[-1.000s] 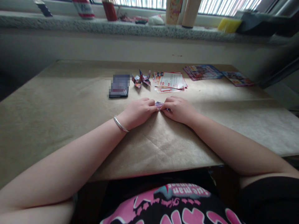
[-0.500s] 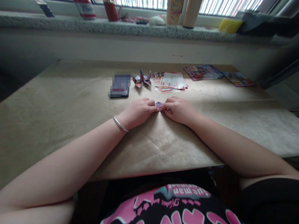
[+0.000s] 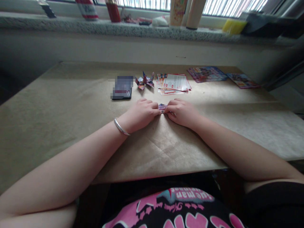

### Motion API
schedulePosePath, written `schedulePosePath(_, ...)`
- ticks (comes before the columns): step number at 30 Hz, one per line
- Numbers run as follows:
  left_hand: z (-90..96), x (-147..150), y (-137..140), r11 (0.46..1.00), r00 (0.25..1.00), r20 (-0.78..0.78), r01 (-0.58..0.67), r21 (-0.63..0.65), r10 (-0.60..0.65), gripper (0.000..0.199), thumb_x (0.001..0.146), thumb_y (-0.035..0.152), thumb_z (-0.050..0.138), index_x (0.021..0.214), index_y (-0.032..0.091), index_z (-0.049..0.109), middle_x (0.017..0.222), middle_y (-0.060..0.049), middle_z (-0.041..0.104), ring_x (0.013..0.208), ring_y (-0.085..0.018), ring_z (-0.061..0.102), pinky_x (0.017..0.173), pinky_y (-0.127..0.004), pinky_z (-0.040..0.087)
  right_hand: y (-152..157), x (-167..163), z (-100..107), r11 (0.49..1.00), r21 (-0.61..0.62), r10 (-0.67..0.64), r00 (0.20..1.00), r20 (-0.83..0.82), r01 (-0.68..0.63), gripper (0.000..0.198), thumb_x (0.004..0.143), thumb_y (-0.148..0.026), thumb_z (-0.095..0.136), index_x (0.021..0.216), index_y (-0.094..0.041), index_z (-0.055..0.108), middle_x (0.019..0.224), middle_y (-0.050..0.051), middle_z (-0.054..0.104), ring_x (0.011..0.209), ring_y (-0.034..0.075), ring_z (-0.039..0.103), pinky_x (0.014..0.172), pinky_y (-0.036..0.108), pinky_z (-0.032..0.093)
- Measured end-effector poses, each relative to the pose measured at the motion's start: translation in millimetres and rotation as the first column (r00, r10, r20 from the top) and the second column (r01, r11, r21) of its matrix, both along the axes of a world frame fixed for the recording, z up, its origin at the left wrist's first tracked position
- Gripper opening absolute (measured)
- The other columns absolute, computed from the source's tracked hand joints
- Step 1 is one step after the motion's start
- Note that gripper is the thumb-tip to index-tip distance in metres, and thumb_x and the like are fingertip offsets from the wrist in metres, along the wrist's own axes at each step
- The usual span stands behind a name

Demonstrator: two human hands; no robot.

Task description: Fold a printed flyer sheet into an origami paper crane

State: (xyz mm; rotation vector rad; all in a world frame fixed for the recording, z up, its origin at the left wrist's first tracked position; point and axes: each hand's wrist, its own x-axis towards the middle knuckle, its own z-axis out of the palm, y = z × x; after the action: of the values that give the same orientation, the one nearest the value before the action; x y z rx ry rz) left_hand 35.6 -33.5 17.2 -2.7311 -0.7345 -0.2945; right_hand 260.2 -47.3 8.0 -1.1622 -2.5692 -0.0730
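Observation:
Between my hands, on the table in the middle of the view, lies a small folded piece of purple printed paper (image 3: 162, 107). Its far end comes to a low point. My left hand (image 3: 143, 112), with a silver bangle at the wrist, pinches its left edge with thumb and fingers. The right edge is pinched by my right hand (image 3: 181, 111). My fingers hide both sides of the paper. Just beyond stand folded paper cranes (image 3: 144, 80), close together, in the same kind of colourful print.
A dark phone (image 3: 122, 88) lies left of the cranes. To their right is a stack of printed sheets (image 3: 175, 83). Colourful cards (image 3: 207, 73) and another stack (image 3: 243, 80) lie at the back right. Bottles and a yellow object (image 3: 234, 27) stand on the stone windowsill (image 3: 133, 34).
My left hand has shifted very slightly, showing a little more of the folded paper. My right hand stays nearly still, and both keep their pinch.

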Motion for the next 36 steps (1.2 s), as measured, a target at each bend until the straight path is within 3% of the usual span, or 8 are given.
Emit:
schedulePosePath(8, 5.2, -16.4, 8.5, 0.993, 0.994, -0.038, 0.096, -0.064, -0.099, 0.031, 0.099, 0.024, 0.045, 0.112, 0.023, 0.074, 0.095, -0.006, 0.071, 0.079, -0.016, 0.063, 0.070, -0.028, 0.048, 1.2, 3.0, -1.2, 1.000, -0.021, 0.001, 1.000, -0.031, -0.002, 0.022, 0.090, -0.021, 0.056, 0.096, -0.023, 0.077, 0.095, 0.006, 0.072, 0.092, 0.022, 0.061, 0.080, 0.034, 0.044)
schedulePosePath(18, 2.2, -17.7, 11.1, 0.989, 0.998, -0.006, 0.059, -0.134, -0.060, 0.031, 0.093, 0.018, 0.052, 0.110, 0.025, 0.076, 0.096, -0.006, 0.071, 0.088, -0.018, 0.065, 0.078, -0.030, 0.052, 1.4, 3.1, -1.0, 0.999, -0.034, -0.009, 0.999, -0.034, 0.008, 0.021, 0.089, -0.021, 0.057, 0.096, -0.023, 0.077, 0.095, 0.006, 0.071, 0.092, 0.022, 0.061, 0.080, 0.033, 0.044)
schedulePosePath(30, 9.1, -12.8, 1.9, 0.995, 0.998, -0.065, -0.002, -0.096, -0.004, 0.025, 0.091, 0.017, 0.053, 0.097, 0.021, 0.077, 0.103, -0.003, 0.074, 0.086, -0.019, 0.068, 0.072, -0.029, 0.052, 1.6, 2.2, -2.1, 1.000, -0.024, -0.009, 1.000, -0.020, 0.009, 0.022, 0.089, -0.021, 0.056, 0.096, -0.023, 0.077, 0.095, 0.006, 0.071, 0.092, 0.022, 0.060, 0.080, 0.033, 0.044)
schedulePosePath(36, 5.3, -11.1, -0.7, 0.999, 0.999, -0.031, 0.020, -0.039, -0.021, 0.030, 0.095, 0.021, 0.051, 0.118, 0.027, 0.070, 0.100, -0.002, 0.074, 0.082, -0.017, 0.065, 0.066, -0.028, 0.049, 0.9, 1.0, -0.6, 1.000, -0.010, -0.013, 1.000, -0.001, 0.013, 0.023, 0.089, -0.022, 0.055, 0.097, -0.022, 0.077, 0.094, 0.007, 0.071, 0.091, 0.022, 0.060, 0.077, 0.033, 0.043)
